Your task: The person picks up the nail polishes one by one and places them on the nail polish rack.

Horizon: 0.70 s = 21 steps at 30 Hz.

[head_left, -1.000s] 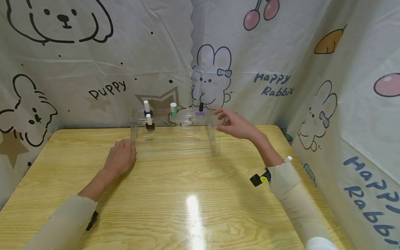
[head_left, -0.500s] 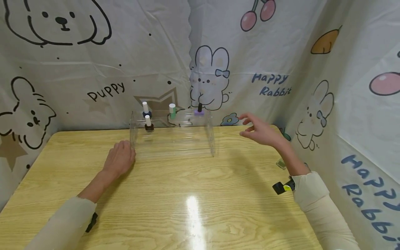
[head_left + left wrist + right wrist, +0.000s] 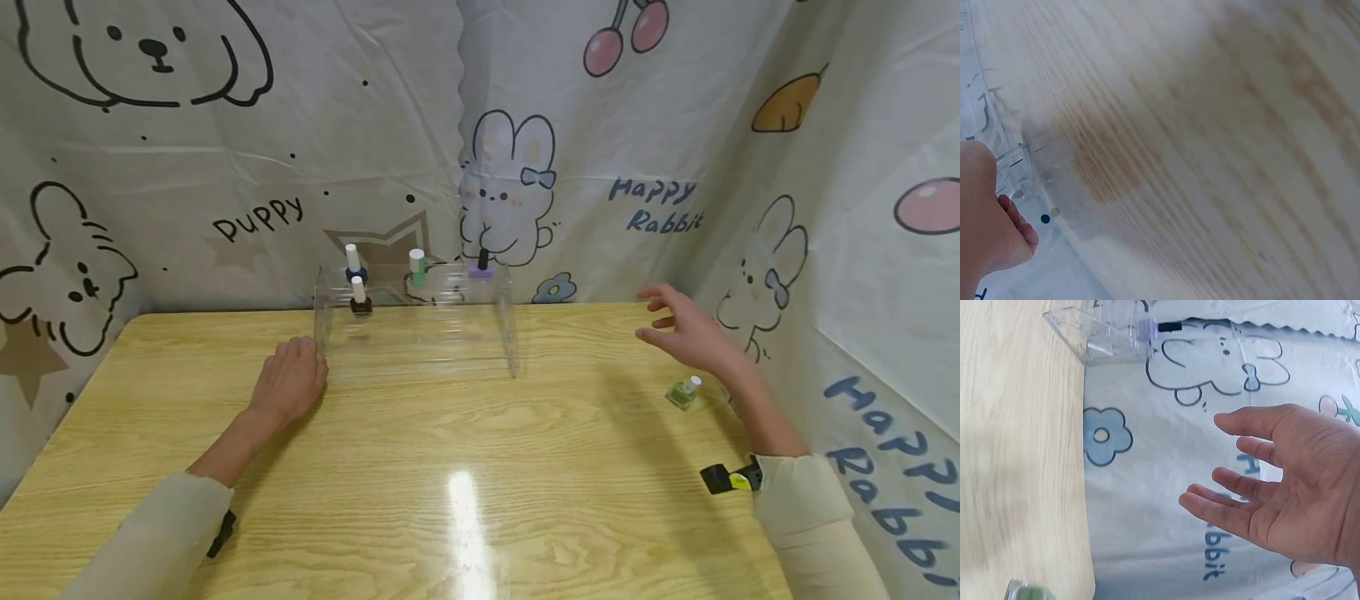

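A clear acrylic tiered display rack stands near the back of the table. My left hand holds its left side; in the left wrist view the rack's edge shows between the thumb and curled fingers. On the rack's upper tiers stand a dark blue nail polish bottle, a green one and a purple one. A dark brown bottle is one tier lower. My right hand hovers empty at the right, fingers spread and relaxed, above and behind a light green nail polish bottle with a white cap.
The wooden table reaches back to a printed cloth, which also hangs along the right side. The light green bottle stands close to the table's right edge.
My right hand has moved right, away from the rack's right end, and the light green bottle has come fully into view. The left hand and the rack have stayed in place.
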Each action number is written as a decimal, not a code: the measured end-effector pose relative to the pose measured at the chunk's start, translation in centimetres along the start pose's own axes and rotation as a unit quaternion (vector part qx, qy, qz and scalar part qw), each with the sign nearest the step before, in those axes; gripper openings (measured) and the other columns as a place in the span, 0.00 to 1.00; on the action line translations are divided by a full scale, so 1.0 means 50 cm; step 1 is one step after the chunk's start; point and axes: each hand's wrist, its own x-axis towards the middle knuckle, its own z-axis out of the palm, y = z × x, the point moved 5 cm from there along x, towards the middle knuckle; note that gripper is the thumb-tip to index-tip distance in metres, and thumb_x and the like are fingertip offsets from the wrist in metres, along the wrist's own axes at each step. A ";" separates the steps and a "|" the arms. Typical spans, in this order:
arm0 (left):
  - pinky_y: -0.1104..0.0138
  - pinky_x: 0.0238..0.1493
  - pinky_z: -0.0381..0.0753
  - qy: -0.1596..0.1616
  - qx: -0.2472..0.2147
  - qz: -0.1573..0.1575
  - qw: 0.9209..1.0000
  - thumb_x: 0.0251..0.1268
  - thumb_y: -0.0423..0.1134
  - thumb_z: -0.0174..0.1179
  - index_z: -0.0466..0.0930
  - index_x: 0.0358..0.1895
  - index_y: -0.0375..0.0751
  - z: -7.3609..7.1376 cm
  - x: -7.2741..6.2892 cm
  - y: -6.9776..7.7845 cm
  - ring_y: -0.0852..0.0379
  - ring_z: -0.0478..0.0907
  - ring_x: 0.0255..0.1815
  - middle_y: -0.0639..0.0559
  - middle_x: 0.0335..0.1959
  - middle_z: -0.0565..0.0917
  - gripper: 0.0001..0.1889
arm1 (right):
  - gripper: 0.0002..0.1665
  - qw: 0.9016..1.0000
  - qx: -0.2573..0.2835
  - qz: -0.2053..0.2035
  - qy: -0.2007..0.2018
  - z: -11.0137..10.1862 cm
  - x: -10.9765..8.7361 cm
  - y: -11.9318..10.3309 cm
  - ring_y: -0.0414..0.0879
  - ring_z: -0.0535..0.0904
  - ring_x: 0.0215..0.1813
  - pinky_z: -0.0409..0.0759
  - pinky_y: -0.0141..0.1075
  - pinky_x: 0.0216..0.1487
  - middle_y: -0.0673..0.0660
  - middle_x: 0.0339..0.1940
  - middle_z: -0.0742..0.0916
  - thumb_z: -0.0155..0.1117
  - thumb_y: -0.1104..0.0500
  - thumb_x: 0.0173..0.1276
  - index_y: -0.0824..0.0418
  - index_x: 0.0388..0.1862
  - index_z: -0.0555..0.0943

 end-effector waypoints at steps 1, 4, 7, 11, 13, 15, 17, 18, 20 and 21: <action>0.53 0.22 0.67 -0.002 -0.001 0.000 1.000 0.73 0.33 0.45 0.62 0.28 0.36 0.000 0.000 0.001 0.43 0.66 0.24 0.43 0.23 0.65 0.12 | 0.34 1.000 0.002 0.006 0.003 -0.003 -0.006 0.007 0.70 0.72 0.60 0.73 0.60 0.57 0.74 0.63 0.71 0.63 0.61 0.73 0.66 0.72 0.61; 0.53 0.23 0.67 -0.009 -0.002 -0.005 1.000 0.73 0.33 0.45 0.62 0.29 0.36 0.000 0.000 0.002 0.43 0.67 0.25 0.43 0.24 0.66 0.11 | 0.34 0.999 0.004 0.033 0.012 -0.010 -0.025 0.029 0.73 0.72 0.60 0.73 0.61 0.55 0.76 0.62 0.70 0.62 0.59 0.74 0.68 0.72 0.59; 0.52 0.24 0.67 -0.011 -0.001 -0.009 1.000 0.73 0.33 0.46 0.63 0.29 0.36 0.000 0.001 0.002 0.43 0.67 0.25 0.43 0.24 0.66 0.11 | 0.34 0.998 0.012 0.063 0.023 -0.014 -0.041 0.055 0.74 0.71 0.61 0.73 0.62 0.54 0.78 0.62 0.69 0.60 0.58 0.75 0.69 0.70 0.58; 0.52 0.24 0.68 -0.011 0.000 -0.009 1.000 0.73 0.33 0.46 0.63 0.28 0.35 0.002 0.001 0.002 0.42 0.68 0.25 0.43 0.24 0.66 0.11 | 0.34 0.995 0.034 0.093 0.033 -0.010 -0.063 0.090 0.75 0.70 0.62 0.73 0.62 0.54 0.79 0.63 0.69 0.60 0.58 0.75 0.71 0.69 0.58; 0.52 0.24 0.68 -0.014 0.000 -0.009 1.000 0.74 0.34 0.46 0.63 0.28 0.35 0.004 0.001 0.001 0.43 0.68 0.25 0.43 0.24 0.66 0.12 | 0.34 0.994 0.047 0.097 0.034 -0.004 -0.073 0.106 0.76 0.69 0.63 0.74 0.62 0.54 0.79 0.63 0.68 0.60 0.58 0.75 0.72 0.70 0.57; 0.52 0.24 0.68 -0.018 0.002 -0.010 1.000 0.74 0.34 0.45 0.63 0.29 0.36 0.006 0.001 0.000 0.43 0.67 0.25 0.43 0.24 0.66 0.12 | 0.35 0.993 0.056 0.101 0.036 0.002 -0.082 0.122 0.76 0.68 0.63 0.74 0.62 0.54 0.79 0.64 0.67 0.60 0.58 0.75 0.72 0.70 0.56; 0.53 0.24 0.67 -0.021 0.003 -0.011 1.000 0.74 0.34 0.45 0.63 0.29 0.35 0.007 0.001 -0.001 0.44 0.67 0.25 0.43 0.24 0.66 0.12 | 0.35 0.992 0.060 0.100 0.042 0.008 -0.088 0.137 0.77 0.68 0.63 0.74 0.62 0.53 0.80 0.63 0.67 0.60 0.59 0.75 0.72 0.69 0.56; 0.53 0.24 0.67 -0.022 0.003 -0.011 1.000 0.74 0.34 0.45 0.63 0.29 0.35 0.007 0.001 -0.002 0.44 0.66 0.25 0.43 0.24 0.66 0.11 | 0.35 0.992 0.061 0.100 0.045 0.011 -0.092 0.143 0.77 0.68 0.63 0.74 0.63 0.54 0.80 0.63 0.67 0.61 0.59 0.74 0.73 0.69 0.56; 0.54 0.24 0.66 -0.023 0.004 -0.011 1.000 0.75 0.34 0.45 0.63 0.30 0.35 0.007 0.000 -0.002 0.44 0.66 0.25 0.43 0.24 0.66 0.11 | 0.35 0.992 0.059 0.104 0.050 0.017 -0.097 0.156 0.78 0.67 0.63 0.73 0.64 0.54 0.80 0.64 0.66 0.61 0.59 0.74 0.73 0.69 0.56; 0.54 0.24 0.66 -0.024 0.005 -0.012 1.000 0.75 0.35 0.45 0.63 0.30 0.35 0.007 0.000 -0.003 0.44 0.66 0.25 0.43 0.24 0.66 0.12 | 0.35 0.991 0.058 0.105 0.052 0.020 -0.098 0.161 0.78 0.67 0.63 0.72 0.64 0.54 0.80 0.64 0.66 0.61 0.59 0.74 0.72 0.69 0.56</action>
